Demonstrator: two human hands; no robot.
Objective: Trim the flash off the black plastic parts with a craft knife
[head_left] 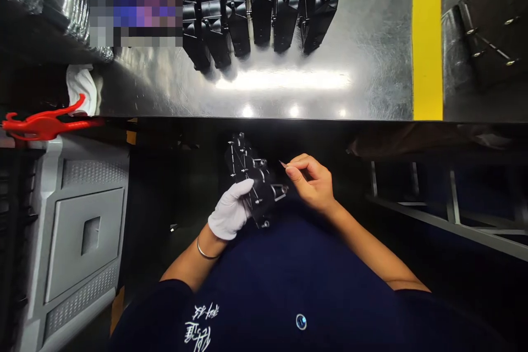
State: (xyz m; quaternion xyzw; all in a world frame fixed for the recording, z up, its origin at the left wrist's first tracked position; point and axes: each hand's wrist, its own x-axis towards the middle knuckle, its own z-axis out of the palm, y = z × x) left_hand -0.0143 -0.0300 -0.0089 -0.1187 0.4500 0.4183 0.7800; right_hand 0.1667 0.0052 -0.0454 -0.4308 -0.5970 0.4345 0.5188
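My left hand (231, 212), in a white glove, grips a black moulded plastic part (251, 176) with small pins and ribs, held over my lap below the table edge. My right hand (311, 181) is bare and pinched shut on a small thin blade-like tool (284, 164), whose tip sits just right of the part's upper edge. Both hands are close together, almost touching across the part.
A shiny metal table (371, 66) with a yellow stripe (427, 38) carries several rows of black plastic parts (256, 5) at the back. A white glove (82, 88) and red clip (41, 124) lie left, above a grey crate (78, 231). A dark tray (495, 22) sits far right.
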